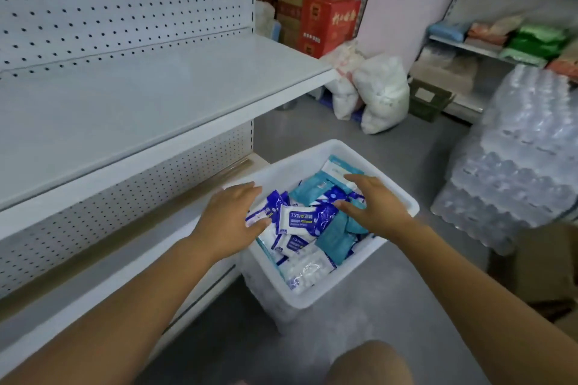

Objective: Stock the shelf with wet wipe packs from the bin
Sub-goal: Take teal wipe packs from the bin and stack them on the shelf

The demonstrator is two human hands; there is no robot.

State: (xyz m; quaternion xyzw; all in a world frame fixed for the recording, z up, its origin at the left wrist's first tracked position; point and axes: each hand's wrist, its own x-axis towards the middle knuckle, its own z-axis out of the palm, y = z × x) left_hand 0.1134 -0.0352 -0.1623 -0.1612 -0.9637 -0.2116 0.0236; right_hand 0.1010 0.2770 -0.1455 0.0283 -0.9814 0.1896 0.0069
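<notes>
The shelf (150, 103) has no packs yet; the job looks just begun.
The left hand (231, 216) and right hand (372, 206), fingers spread wide, reach around a white-and-blue pack (305, 219) in the full bin (403, 200).

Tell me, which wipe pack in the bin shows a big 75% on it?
The white and blue pack lying on top of the pile, between the left hand and right hand. The teal packs beside it show no such number.
</notes>
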